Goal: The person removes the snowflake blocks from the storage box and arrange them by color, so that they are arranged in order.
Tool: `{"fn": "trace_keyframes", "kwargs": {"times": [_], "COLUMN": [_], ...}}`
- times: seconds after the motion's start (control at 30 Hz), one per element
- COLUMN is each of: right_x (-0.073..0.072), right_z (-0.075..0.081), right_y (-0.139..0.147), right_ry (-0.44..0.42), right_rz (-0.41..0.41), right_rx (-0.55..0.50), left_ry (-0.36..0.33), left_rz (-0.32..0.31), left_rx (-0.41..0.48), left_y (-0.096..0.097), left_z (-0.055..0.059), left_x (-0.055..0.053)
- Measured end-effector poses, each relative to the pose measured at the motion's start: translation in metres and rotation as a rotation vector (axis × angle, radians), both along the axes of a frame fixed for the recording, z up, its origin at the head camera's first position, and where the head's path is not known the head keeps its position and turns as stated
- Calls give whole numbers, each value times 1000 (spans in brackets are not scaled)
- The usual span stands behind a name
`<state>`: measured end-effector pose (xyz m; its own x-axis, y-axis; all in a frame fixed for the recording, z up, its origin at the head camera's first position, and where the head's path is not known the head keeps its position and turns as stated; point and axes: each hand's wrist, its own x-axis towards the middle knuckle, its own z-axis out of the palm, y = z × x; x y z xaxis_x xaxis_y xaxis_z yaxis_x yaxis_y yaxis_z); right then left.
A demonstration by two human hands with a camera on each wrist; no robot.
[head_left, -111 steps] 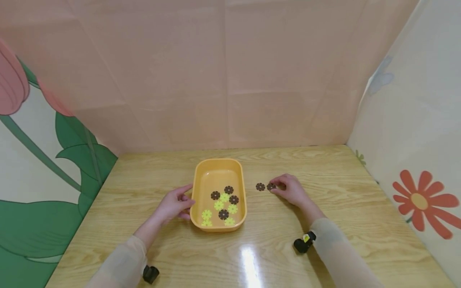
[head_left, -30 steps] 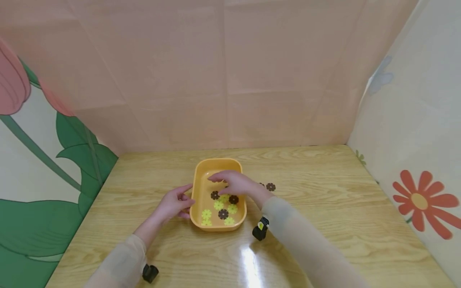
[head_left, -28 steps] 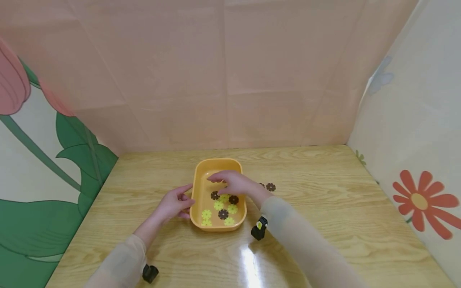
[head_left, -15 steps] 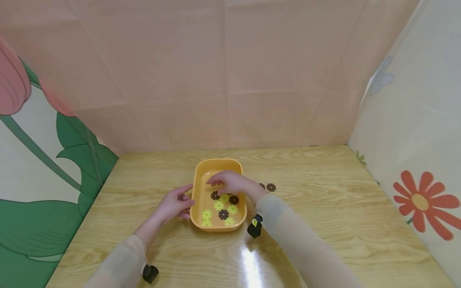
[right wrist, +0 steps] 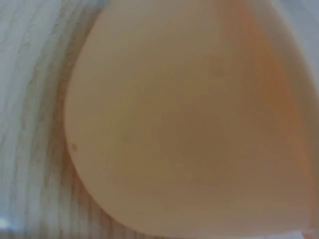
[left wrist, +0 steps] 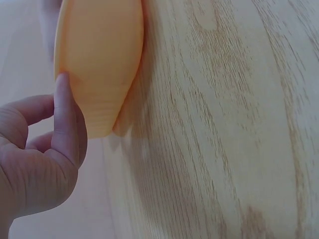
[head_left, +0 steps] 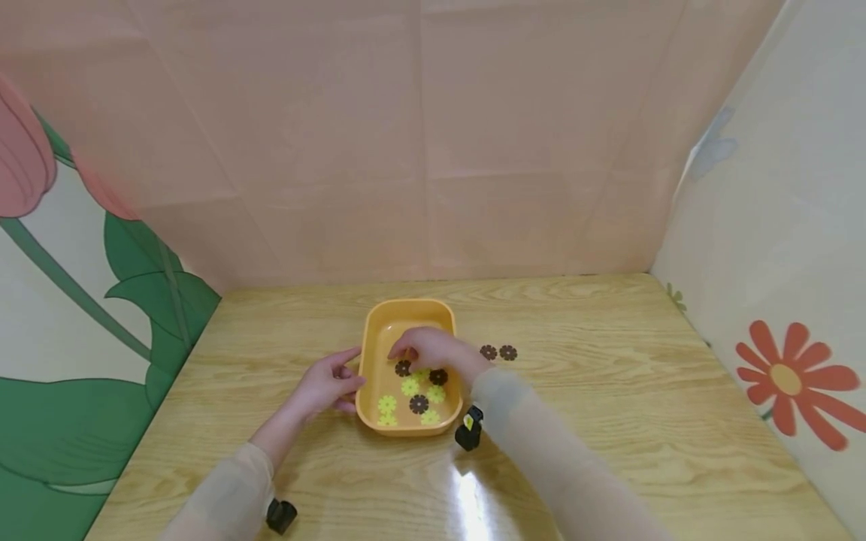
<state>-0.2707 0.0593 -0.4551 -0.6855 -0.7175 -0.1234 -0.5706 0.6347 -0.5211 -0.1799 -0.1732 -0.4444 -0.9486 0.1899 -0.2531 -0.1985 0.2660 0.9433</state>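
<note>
Left forearm [head_left: 233, 485] angled inward, left hand [head_left: 328, 385], digits spread; right arm [head_left: 551, 454] extended, right hand [head_left: 433, 349], fingers bent downward

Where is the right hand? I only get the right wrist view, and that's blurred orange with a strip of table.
Observer: The head view shows the right hand inside the orange tray, fingers pointing down; whether they hold anything I can't tell.
Operator: Understood. Are there any loose pieces outside the tray?
Observer: Yes, two dark brown flower-shaped pieces lie side by side on the table, just right of the tray.
</note>
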Motion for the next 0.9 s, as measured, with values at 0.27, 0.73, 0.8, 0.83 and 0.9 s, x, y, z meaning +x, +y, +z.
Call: {"fn": "trace_keyframes", "kwargs": {"times": [0.27, 0.73, 0.8, 0.83, 0.9], "right_x": [5, 2, 2, 2, 2], "right_z": [-4, -17, -18, -18, -18], "right_y": [-6, -13, -13, -13, -14], "right_ry": [8, 26, 30, 32, 28], "right_rz": [-12, 24, 20, 19, 15], "right_rx": [14, 14, 19, 22, 25], "left_ry": [-2, -10, -8, -7, -6], "left_rz": [-4, 12, 11, 9, 7], "left_rx": [-1, 0, 5, 4, 5], "left_y": [2, 2, 2, 2, 2], "left_z": [0, -2, -3, -3, -3], "left_x": [-1, -2, -2, -3, -3]}}
